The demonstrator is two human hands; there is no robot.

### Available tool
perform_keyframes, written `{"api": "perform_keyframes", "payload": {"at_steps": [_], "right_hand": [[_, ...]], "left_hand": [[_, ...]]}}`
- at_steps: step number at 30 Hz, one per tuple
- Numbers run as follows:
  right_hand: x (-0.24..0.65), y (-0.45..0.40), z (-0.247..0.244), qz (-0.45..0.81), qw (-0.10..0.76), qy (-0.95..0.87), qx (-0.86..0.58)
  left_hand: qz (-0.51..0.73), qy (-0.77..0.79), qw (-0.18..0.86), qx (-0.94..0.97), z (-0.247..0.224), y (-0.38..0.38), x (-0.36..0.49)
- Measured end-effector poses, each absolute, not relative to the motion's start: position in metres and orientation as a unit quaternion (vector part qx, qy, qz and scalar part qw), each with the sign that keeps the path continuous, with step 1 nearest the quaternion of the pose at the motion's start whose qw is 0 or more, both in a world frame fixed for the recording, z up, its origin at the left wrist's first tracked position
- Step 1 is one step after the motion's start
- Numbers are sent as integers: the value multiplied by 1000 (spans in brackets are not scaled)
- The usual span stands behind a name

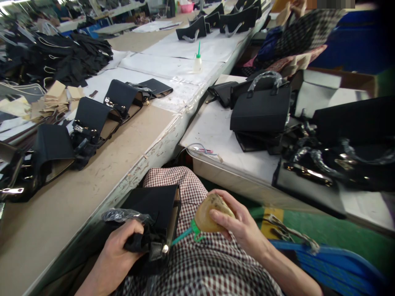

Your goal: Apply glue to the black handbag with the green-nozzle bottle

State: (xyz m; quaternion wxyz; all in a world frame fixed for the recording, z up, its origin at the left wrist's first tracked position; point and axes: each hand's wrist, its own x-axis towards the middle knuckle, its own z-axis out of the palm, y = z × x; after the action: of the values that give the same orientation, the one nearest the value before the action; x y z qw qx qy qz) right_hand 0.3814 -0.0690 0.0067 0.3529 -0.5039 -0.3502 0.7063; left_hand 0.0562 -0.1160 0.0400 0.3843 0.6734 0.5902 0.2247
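Observation:
A black handbag rests on my lap, its handle wrapped in clear plastic. My left hand is closed around a black part of the bag near its side. In my right hand is a yellowish glue bottle, tilted so that its green nozzle points down and left. The nozzle tip meets or nearly meets the bag's side edge, close to a shiny metal fitting; exact contact cannot be made out.
Black bags line the left table. A second green-tipped bottle stands farther back. More bags are piled on the right table. Another person's checkered sleeve shows at upper right.

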Motion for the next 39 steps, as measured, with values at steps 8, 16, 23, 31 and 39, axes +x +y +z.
{"api": "perform_keyframes", "payload": {"at_steps": [8,16,23,31,39], "right_hand": [[377,-75,12,748,325,-352,-459],[385,-58,5,649,330,-428,-535],[387,-50,-6,590,337,-473,-560],[388,-42,-28,506,346,-547,-570],[385,-38,-41,452,353,-600,-557]], "left_hand": [[210,597,384,673,42,-117,58],[200,590,395,676,40,-116,61],[204,579,389,686,40,-113,64],[201,579,384,691,40,-110,66],[202,588,382,683,38,-110,65]]}}
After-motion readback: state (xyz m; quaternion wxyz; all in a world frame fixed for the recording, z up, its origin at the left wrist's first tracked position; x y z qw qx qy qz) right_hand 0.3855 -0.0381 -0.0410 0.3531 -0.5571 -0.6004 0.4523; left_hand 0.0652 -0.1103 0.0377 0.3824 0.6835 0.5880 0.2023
